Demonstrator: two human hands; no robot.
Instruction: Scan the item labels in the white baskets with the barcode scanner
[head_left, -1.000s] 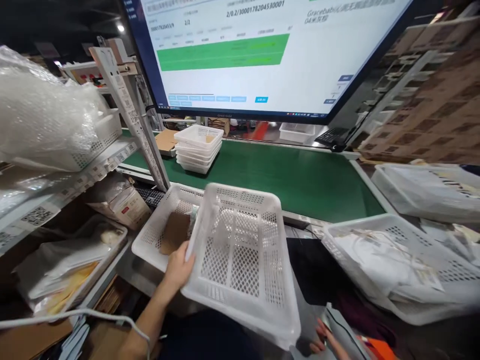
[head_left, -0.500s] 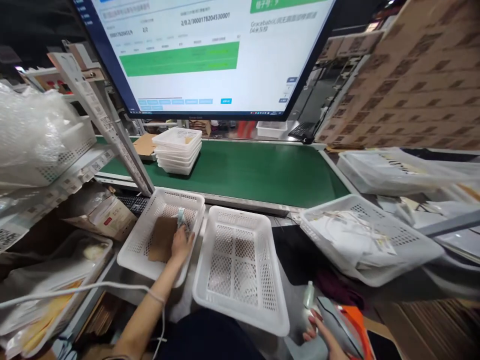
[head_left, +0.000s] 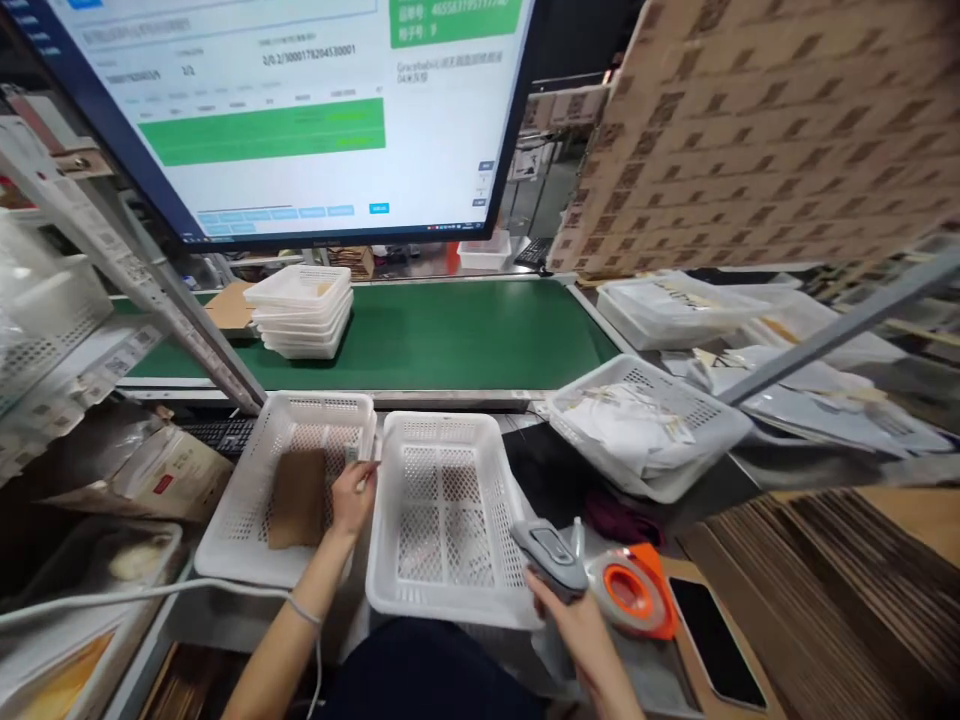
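Observation:
My left hand (head_left: 354, 500) is closed at the right side of the left white basket (head_left: 232, 535). A small pale tube (head_left: 351, 454) shows at its fingers and appears pinched in them. A flat brown cardboard piece (head_left: 298, 498) lies in that basket, left of the hand. My right hand (head_left: 566, 610) grips a grey barcode scanner (head_left: 551, 555) over the right edge of the second white basket (head_left: 420, 600), which stands in front of me. Just beyond the scanner is a pale slim bottle (head_left: 577, 537), partly hidden.
An orange tape roll (head_left: 628, 590) and a phone (head_left: 716, 640) lie at right. Behind them stands a basket of white papers (head_left: 637, 430). A green conveyor (head_left: 457, 330) carries stacked white trays (head_left: 304, 315) under the monitor (head_left: 300, 150). Flat cardboard (head_left: 825, 600) is stacked lower right.
The view has swung right. My left hand has moved toward the left basket's right rim, and the tube has shifted with it. My right hand has come inward and up with the scanner.

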